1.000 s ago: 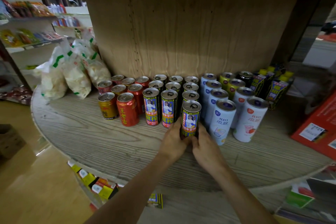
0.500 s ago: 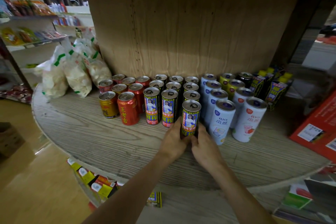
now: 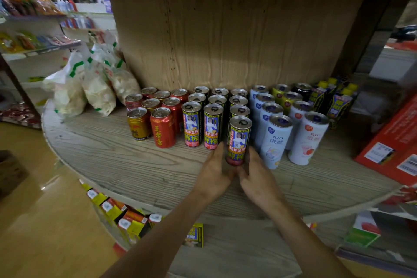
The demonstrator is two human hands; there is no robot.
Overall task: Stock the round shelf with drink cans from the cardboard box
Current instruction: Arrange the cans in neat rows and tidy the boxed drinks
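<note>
Head view. Item: one slim can (image 3: pixel 239 140), green and yellow label with a printed figure, pull-tab top, upright on the round shelf (image 3: pixel 135 165). It stands at the front of the right-hand column of matching cans (image 3: pixel 191 124), which run in three columns back to the cardboard-clad centre column (image 3: pixel 225 29).

Hands: the left hand (image 3: pixel 214 174) is against the can's lower left side and the right hand (image 3: pixel 257 178) against its lower right side. The fingers of both curl round the base, so the can is gripped between them. The wrists lie low over the front of the shelf board, and the can's upper half rises clear of the fingers.

Neighbours, left: a red can (image 3: pixel 163 127) and a gold can (image 3: pixel 138 123) front a cluster of short cans, with white snack bags (image 3: pixel 97 88) beyond. Neighbours, right: tall pale cans (image 3: pixel 276 140) just beside the held can, then yellow-capped cartons (image 3: pixel 338 99) further back, and a red carton (image 3: pixel 394 142) at the shelf's edge.

Below: small yellow and red packs (image 3: pixel 126 216) line the lower tier.
</note>
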